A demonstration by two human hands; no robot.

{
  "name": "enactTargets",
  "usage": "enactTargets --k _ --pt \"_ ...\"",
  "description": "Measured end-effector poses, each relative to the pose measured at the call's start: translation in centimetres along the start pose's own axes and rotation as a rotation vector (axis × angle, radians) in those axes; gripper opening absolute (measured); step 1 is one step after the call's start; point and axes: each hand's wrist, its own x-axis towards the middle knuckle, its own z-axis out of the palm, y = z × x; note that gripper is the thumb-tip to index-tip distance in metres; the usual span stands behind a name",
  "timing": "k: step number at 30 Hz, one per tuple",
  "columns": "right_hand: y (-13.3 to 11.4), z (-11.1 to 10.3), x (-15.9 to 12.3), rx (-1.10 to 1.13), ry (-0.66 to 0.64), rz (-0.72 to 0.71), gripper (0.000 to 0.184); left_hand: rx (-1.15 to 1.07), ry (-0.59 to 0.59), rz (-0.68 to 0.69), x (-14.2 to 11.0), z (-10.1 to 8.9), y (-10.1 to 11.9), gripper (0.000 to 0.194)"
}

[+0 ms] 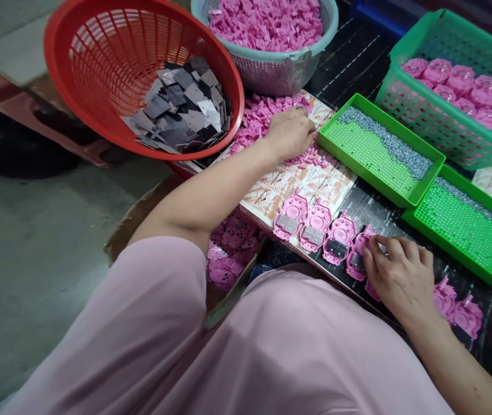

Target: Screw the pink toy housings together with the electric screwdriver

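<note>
My left hand (289,134) reaches into a loose pile of small pink plastic parts (257,118), its fingers curled together; whatever they pinch is hidden. Over a row of pink toy-phone-shaped casings my right hand (401,274) is bent, thumb and forefinger closed at the edge of one pink casing (357,256). What lies between those fingertips is too small to make out. Left of it sit more pink casings, among them one with a black plate (339,242) and one with a grey plate (290,218). Further pink casings (466,316) lie right of my wrist.
A tilted red basket (142,151) holds grey and black plates. Behind stands a pale basin (267,66) of pink parts. Two green trays (358,158) with small metal pieces line the table's far side, near a green basket (436,127) of pink pieces. Below is a cardboard box (131,210).
</note>
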Motion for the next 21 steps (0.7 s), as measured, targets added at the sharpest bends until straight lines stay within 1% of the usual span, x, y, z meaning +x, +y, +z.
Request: enactTargets --k 2,5,8,11,13,15,17,19,21 --pt "0.1 0.2 0.0 0.022 0.009 0.005 0.017 -0.013 0.014 -0.009 0.1 0.0 -0.6 0.027" --pt "0.5 0.6 -0.2 0.078 0.018 0.019 0.014 -0.014 0.013 0.013 0.2 0.2 -1.1 0.028" --pt "1.3 0.6 -0.3 0.14 0.02 0.024 0.013 -0.04 0.064 0.032 0.0 0.1 -1.4 0.029" --pt "2.4 0.1 0.0 0.243 0.069 0.074 0.012 -0.064 0.151 0.037 -0.3 -0.6 -1.5 0.027" --pt "3.0 -0.3 0.6 0.332 0.118 0.122 0.014 -0.116 0.175 0.049 -1.0 -1.4 -1.0 0.026" --pt "3.0 -0.5 1.7 0.467 0.148 0.161 0.015 -0.22 0.149 0.07 -2.0 -2.3 0.5 0.026" --pt "2.4 -0.4 3.5 0.674 0.122 0.236 0.016 -0.365 0.108 0.101 -3.5 -3.2 2.9 0.027" --pt "1.5 0.0 5.4 0.986 0.03 0.39 0.021 -0.516 0.082 0.157 -5.2 -3.9 5.6 0.028" --pt "0.7 0.2 7.2 1.382 -0.063 0.538 0.03 -0.606 0.092 0.217 -6.8 -4.3 8.0 0.028"
